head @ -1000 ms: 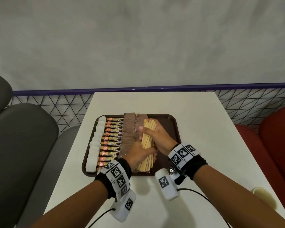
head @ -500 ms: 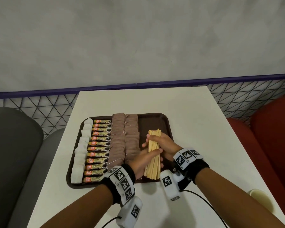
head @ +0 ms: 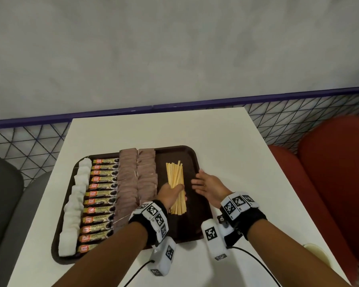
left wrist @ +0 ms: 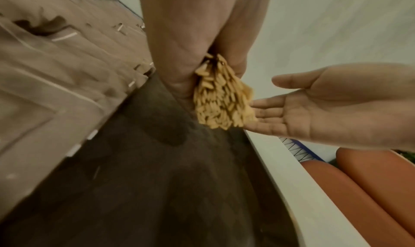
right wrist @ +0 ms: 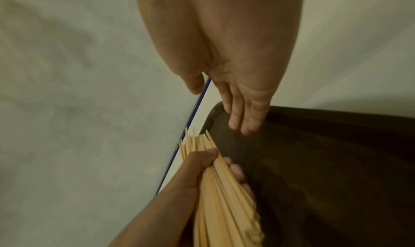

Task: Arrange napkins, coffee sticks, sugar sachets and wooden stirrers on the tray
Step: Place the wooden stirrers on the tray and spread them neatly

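Nearest me, both my forearms reach out over the white table (head: 226, 141), each wrist wrapped in a black band carrying white marker blocks, with a cable trailing back from each. My left hand (head: 170, 193) grips the bundle of wooden stirrers (head: 175, 183) around its middle, thumb over the top and fingers curled underneath. The bundle lies lengthwise over the bare right part of the brown tray (head: 203, 214), its far ends fanning apart a little; I cannot tell whether it rests on the tray or is held just above it. In the left wrist view the cut ends of the stirrers (left wrist: 222, 98) point back at the camera, bunched in my fist.

Just right of the bundle, my right hand (head: 207, 185) is released, fingers straight and close together, palm turned toward the stirrers, holding nothing. It sits over the tray's right edge, near the bundle but apart from it.

Left of the stirrers, two columns of brown sugar sachets (head: 137, 179) run from the near side of the tray to the far side, overlapping like shingles. Beside them lies a column of coffee sticks (head: 102, 195) with orange and gold labels, and along the tray's left edge a row of white napkins (head: 75, 204).

Off to my right, a pale round object (head: 317, 253) sits at the table's near edge. Beyond the table stand a wire mesh barrier with a purple rail (head: 195, 104) and a grey wall.
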